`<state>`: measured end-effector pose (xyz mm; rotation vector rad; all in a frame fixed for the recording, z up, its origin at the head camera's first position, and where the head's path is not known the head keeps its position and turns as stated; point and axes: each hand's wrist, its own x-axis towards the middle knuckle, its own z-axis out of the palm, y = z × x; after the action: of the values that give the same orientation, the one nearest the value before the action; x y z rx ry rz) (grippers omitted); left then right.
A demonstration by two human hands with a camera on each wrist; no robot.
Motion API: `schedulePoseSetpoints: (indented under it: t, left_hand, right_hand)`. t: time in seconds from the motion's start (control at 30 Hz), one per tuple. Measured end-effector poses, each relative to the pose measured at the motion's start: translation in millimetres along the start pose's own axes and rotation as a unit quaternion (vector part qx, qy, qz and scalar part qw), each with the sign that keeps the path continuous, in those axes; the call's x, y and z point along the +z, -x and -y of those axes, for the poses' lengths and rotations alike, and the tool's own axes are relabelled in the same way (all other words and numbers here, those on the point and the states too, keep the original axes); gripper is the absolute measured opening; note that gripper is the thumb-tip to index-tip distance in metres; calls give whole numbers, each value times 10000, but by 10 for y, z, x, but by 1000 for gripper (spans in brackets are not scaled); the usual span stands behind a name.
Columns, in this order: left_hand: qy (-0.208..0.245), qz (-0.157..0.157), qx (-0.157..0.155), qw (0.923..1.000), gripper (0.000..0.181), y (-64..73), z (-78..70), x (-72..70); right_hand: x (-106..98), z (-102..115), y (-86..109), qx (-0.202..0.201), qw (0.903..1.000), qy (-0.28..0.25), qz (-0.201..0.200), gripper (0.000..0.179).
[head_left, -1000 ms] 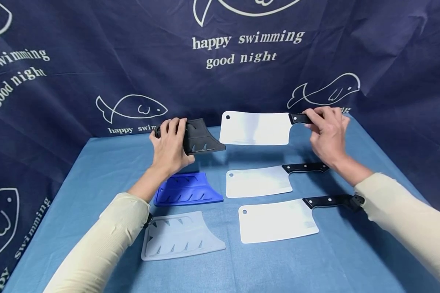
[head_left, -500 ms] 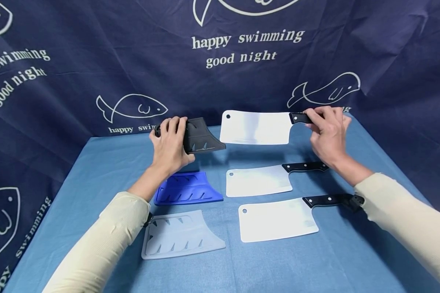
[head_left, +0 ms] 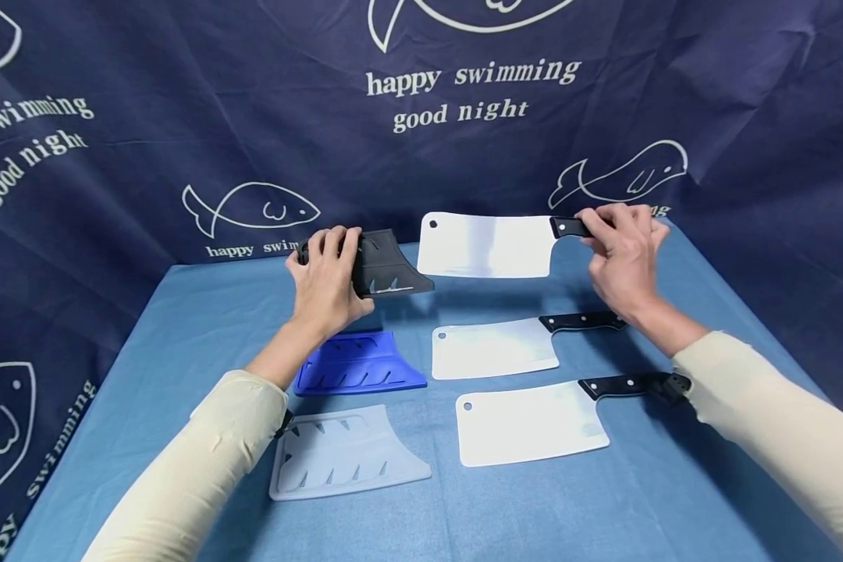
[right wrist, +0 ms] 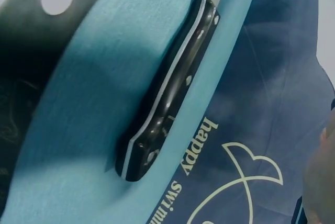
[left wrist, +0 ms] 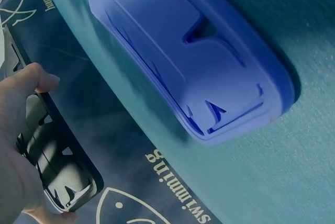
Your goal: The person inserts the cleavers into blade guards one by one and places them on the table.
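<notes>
My left hand (head_left: 325, 282) grips a black blade sheath (head_left: 386, 264) above the far left of the table, its slanted opening facing right. In the left wrist view the fingers wrap round the black sheath (left wrist: 57, 156). Opposite it, my right hand (head_left: 625, 254) holds a cleaver by its black handle (head_left: 569, 227), raised off the cloth. The broad cleaver blade (head_left: 485, 246) points left, its front corner close to the sheath's tip in the head view. Only an edge of the right hand (right wrist: 319, 171) shows in the right wrist view.
Below my left hand lie a blue sheath (head_left: 361, 361) and a pale translucent sheath (head_left: 347, 453). A second cleaver (head_left: 495, 349) and a third cleaver (head_left: 530, 424) lie to their right, handles rightward. Blue cloth (head_left: 204, 312) covers the table; a dark printed curtain (head_left: 421, 172) hangs behind.
The raised cleaver has shifted very slightly left relative to the sheath in my left hand. Both hands keep their holds, and the things on the table stay put.
</notes>
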<state>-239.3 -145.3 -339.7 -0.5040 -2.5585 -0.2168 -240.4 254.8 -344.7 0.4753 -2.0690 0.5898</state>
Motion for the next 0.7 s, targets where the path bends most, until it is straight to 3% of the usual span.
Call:
schedulePoseSetpoints:
  t: [0.33, 0.7]
  left_hand:
    - [32, 71, -235, 9997, 101, -12, 1, -26]
    - [14, -18, -335, 9994, 102, 11, 8, -18]
  right_hand:
    - [-11, 2, -65, -194, 9996, 83, -160, 30]
    - [-43, -12, -40, -172, 9995, 228, 106, 32]
